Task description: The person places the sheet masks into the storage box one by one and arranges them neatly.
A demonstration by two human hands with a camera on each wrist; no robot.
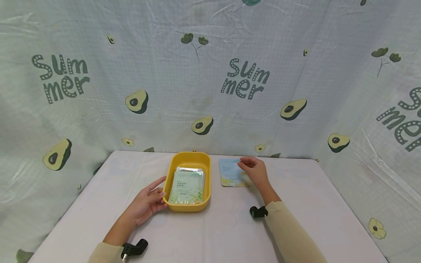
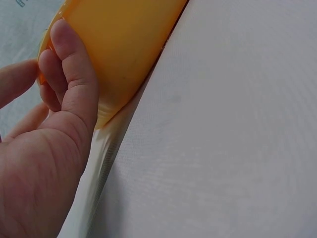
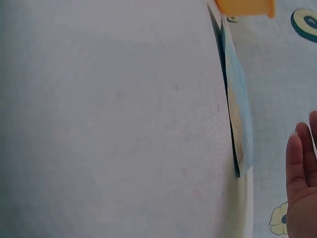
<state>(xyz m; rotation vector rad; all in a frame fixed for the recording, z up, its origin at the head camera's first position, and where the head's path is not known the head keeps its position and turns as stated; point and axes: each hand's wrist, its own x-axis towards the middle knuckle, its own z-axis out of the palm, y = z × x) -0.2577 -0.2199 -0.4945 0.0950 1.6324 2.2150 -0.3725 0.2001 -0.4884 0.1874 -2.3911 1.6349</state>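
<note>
My left hand (image 1: 148, 204) holds the lower left corner of a yellow plastic tray (image 1: 189, 208), fingers and thumb at its rim. In the left wrist view the fingers bear on the yellow wall (image 2: 119, 49). Inside the tray lie several flat sachets, a green printed one (image 1: 186, 187) on top. To the tray's right, a light blue sachet (image 1: 230, 173) lies on the table. My right hand (image 1: 255, 172) hovers over its right side in the head view. The right wrist view shows loosely straight fingers (image 3: 295, 158) apart from the blue sachet (image 3: 240, 109).
A white cloth covers the table (image 1: 230, 233). Behind and at both sides hangs a pale curtain (image 1: 164, 73) printed with avocados and lettering. Each wrist wears a black camera mount, one on the left (image 1: 134, 249) and one on the right (image 1: 258, 212).
</note>
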